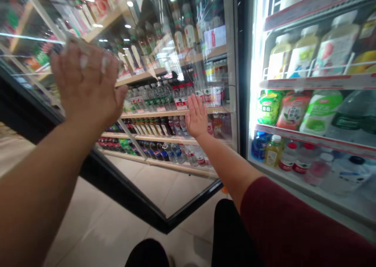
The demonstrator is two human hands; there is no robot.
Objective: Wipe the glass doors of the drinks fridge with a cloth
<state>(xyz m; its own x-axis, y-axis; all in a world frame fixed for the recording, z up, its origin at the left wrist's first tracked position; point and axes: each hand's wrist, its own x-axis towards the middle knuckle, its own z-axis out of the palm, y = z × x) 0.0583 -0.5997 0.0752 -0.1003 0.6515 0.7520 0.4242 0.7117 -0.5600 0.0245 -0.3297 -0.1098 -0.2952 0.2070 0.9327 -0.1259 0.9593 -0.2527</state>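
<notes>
My left hand (88, 79) presses a pale, crumpled cloth (76, 44) against the glass. Bits of the cloth show between and above its fingers, and motion blurs both. Lower and farther right, my right hand (196, 117) lies flat on the pane with its fingers stretched out, holding nothing. Both hands are on a black-framed glass door (166, 222), which is swung open from a lit drinks fridge. Shelves beyond the door show through its pane.
On the right, the fridge shelves (323, 141) hold rows of drink bottles (302, 51). Behind the glass, wooden shelves (176, 112) carry many more bottles. The door's lower corner juts out over the tiled floor (100, 228). My knees are at the bottom.
</notes>
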